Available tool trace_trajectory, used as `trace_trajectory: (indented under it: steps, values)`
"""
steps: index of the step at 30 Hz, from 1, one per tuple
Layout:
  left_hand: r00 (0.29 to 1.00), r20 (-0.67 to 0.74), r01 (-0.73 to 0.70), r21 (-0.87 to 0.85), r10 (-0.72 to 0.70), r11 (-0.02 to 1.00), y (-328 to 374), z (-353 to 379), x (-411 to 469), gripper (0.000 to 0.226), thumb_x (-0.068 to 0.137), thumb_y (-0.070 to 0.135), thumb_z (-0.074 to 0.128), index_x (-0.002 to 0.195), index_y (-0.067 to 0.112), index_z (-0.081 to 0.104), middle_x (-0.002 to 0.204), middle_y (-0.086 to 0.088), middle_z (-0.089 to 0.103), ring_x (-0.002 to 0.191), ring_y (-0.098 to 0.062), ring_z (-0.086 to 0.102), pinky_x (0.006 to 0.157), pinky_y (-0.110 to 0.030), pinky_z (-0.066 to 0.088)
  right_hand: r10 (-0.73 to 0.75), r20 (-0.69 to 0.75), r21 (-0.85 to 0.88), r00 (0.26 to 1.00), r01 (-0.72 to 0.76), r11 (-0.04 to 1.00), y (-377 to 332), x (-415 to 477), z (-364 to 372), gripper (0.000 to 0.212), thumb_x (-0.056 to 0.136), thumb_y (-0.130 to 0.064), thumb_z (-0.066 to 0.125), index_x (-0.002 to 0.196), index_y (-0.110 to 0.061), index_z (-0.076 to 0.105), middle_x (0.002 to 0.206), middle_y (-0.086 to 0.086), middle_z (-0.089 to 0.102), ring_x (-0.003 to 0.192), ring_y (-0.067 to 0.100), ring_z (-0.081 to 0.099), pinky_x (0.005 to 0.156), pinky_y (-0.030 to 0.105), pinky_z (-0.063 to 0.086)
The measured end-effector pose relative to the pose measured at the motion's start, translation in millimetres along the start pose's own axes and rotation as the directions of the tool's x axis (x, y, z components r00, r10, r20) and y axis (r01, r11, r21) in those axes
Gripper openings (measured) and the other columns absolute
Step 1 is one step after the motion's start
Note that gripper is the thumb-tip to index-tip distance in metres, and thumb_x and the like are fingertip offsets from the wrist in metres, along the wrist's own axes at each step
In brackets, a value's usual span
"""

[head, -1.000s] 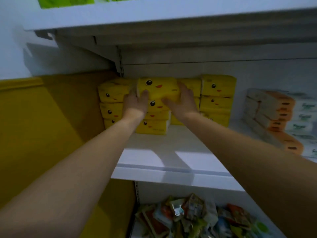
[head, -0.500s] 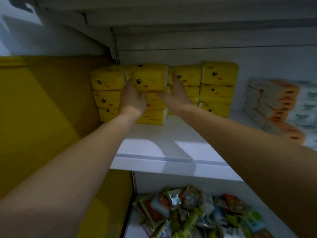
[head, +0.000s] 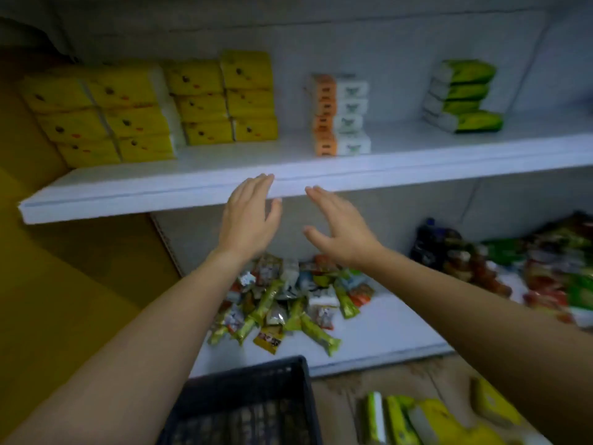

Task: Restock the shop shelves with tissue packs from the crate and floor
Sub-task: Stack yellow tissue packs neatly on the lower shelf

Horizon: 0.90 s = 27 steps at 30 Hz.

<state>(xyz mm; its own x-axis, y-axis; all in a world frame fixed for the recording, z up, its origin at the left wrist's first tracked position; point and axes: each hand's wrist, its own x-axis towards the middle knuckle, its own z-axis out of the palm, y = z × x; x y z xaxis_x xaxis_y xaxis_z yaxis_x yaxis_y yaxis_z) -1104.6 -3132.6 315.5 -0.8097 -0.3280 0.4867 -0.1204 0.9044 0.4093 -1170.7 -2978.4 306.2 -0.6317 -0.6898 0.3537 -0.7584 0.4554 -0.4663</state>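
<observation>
Left hand (head: pixel 248 216) and right hand (head: pixel 337 229): grips released, empty, before the shelf (head: pixel 144 197) edge; packs (head: pixel 128 114) stacked above-left.

Stacked yellow tissue packs (head: pixel 144 107), orange-and-white packs (head: pixel 340 117) and green packs (head: pixel 462 94) fill the shelf (head: pixel 417 165) above the left hand (head: pixel 247 216) and right hand (head: pixel 340 229).

A white shelf (head: pixel 128 200) is running across the middle of the frame, with a lower shelf (head: pixel 385 332) lying beneath it. A pale back panel (head: pixel 385 43) is standing behind. A yellow wall (head: pixel 48 284) is filling the left, and brown floor (head: pixel 337 390) is showing at the bottom. Dim light is catching the shelf's front edge.
</observation>
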Motion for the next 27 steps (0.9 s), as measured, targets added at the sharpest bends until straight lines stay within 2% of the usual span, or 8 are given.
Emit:
trace_trajectory:
  steps: [4, 8, 12, 15, 19, 20, 24, 27]
  values:
    - [0.967, 0.254, -0.017, 0.012, 0.014, 1.0, 62.9, 87.1, -68.7, 0.052, 0.099, 0.032, 0.038, 0.146, 0.014, 0.026, 0.154, -0.004, 0.024, 0.143, -0.022, 0.019, 0.117, -0.033, 0.013, 0.172, 0.06, -0.063, 0.983, -0.168, 0.984, 65.9, -120.4, -3.8, 0.065, 0.091, -0.041, 0.047, 0.147, -0.018, 0.023, 0.155, 0.004, 0.019, 0.143, 0.019, 0.018, 0.116, 0.035, 0.012]
    - [0.869, 0.494, 0.016, -0.044, 0.008, 0.999, 99.3, 194.5, -149.6, 0.054, 0.099, 0.034, 0.036, 0.147, 0.012, 0.024, 0.154, -0.006, 0.024, 0.142, -0.023, 0.02, 0.115, -0.031, 0.015, 0.394, 0.117, -0.058, 0.912, -0.39, 0.919, 144.1, -241.1, 21.8, 0.062, 0.091, -0.042, 0.048, 0.145, -0.019, 0.026, 0.154, 0.005, 0.021, 0.142, 0.02, 0.02, 0.113, 0.029, 0.014]
    - [0.692, 0.722, 0.085, -0.075, -0.005, 0.994, 104.5, 298.9, -228.5, 0.053, 0.1, 0.03, 0.036, 0.146, 0.009, 0.022, 0.154, -0.009, 0.022, 0.141, -0.022, 0.022, 0.111, -0.026, 0.016, 0.632, 0.203, -0.023, 0.748, -0.642, 0.767, 218.0, -340.9, 73.8, 0.063, 0.091, -0.045, 0.044, 0.145, -0.019, 0.026, 0.153, 0.008, 0.023, 0.142, 0.02, 0.02, 0.107, 0.017, 0.012]
    - [0.565, 0.825, 0.18, -0.116, -0.006, 0.977, 98.9, 373.7, -274.9, 0.054, 0.098, 0.033, 0.037, 0.145, 0.008, 0.026, 0.151, -0.013, 0.027, 0.139, -0.023, 0.026, 0.11, -0.026, 0.02, 0.755, 0.287, 0.023, 0.59, -0.792, 0.61, 267.7, -397.8, 127.5, 0.06, 0.094, -0.033, 0.05, 0.147, -0.022, 0.021, 0.153, 0.008, 0.02, 0.142, 0.02, 0.017, 0.108, 0.024, 0.018]
    - [0.35, 0.937, 0.292, -0.106, -0.004, 0.951, 89.1, 458.7, -317.4, 0.052, 0.099, 0.026, 0.041, 0.147, 0.018, 0.024, 0.148, -0.015, 0.024, 0.133, -0.028, 0.036, 0.105, -0.029, 0.03, 0.851, 0.35, 0.092, 0.393, -0.918, 0.386, 311.3, -444.6, 200.8, 0.063, 0.093, -0.029, 0.052, 0.147, -0.024, 0.019, 0.153, 0.008, 0.018, 0.143, 0.021, 0.015, 0.111, 0.03, 0.019]
    - [0.33, 0.944, 0.306, -0.105, -0.001, 0.946, 88.3, 476.9, -323.5, 0.052, 0.099, 0.026, 0.041, 0.147, 0.019, 0.024, 0.147, -0.016, 0.025, 0.131, -0.028, 0.038, 0.104, -0.028, 0.03, 0.861, 0.354, 0.098, 0.365, -0.93, 0.354, 322.4, -449.1, 216.2, 0.064, 0.093, -0.029, 0.052, 0.147, -0.024, 0.019, 0.153, 0.008, 0.018, 0.142, 0.021, 0.016, 0.111, 0.031, 0.02]
    - [0.345, 0.938, 0.353, -0.093, -0.037, 0.931, 91.0, 545.7, -333.0, 0.056, 0.098, 0.029, 0.043, 0.148, 0.029, 0.018, 0.15, -0.014, 0.022, 0.129, -0.029, 0.041, 0.095, -0.025, 0.031, 0.869, 0.314, 0.084, 0.384, -0.922, 0.377, 385.4, -439.0, 257.5, 0.063, 0.093, -0.028, 0.053, 0.147, -0.02, 0.022, 0.151, 0.01, 0.022, 0.141, 0.023, 0.02, 0.112, 0.031, 0.02]
    - [0.327, 0.942, 0.467, -0.095, -0.072, 0.879, 92.1, 591.4, -335.3, 0.059, 0.097, 0.035, 0.043, 0.148, 0.035, 0.012, 0.156, -0.014, -0.004, 0.139, -0.027, 0.028, 0.105, -0.028, 0.03, 0.871, 0.253, 0.042, 0.42, -0.905, 0.424, 441.3, -417.9, 278.4, 0.063, 0.092, -0.026, 0.054, 0.146, -0.016, 0.023, 0.151, 0.015, 0.024, 0.141, 0.026, 0.021, 0.114, 0.034, 0.019]
